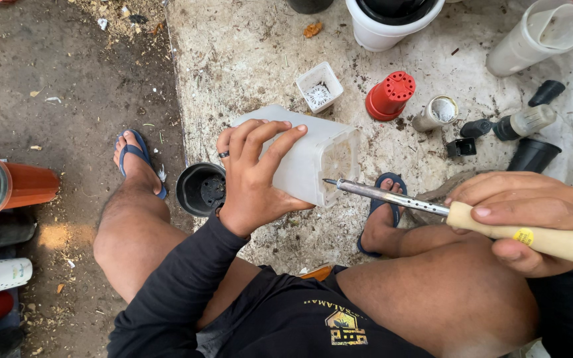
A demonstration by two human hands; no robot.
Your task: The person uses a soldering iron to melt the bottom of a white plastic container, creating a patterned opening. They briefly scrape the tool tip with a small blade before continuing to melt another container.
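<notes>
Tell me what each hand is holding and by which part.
The left hand grips a white square plastic pot around its side walls, tipped sideways. The right hand holds a soldering iron by its wooden handle, tip at the pot's base.

A red pot [390, 95] lies tipped on the dirty sheet [247, 53], near a small white square pot [319, 87]. A black pot [201, 189] stands beside a blue sandal [135, 156]. An orange pot [9, 185] lies at the left.

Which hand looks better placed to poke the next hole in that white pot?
Probably the right hand: it grips the soldering iron, tip at the white pot's base. The left hand is holding the pot.
</notes>
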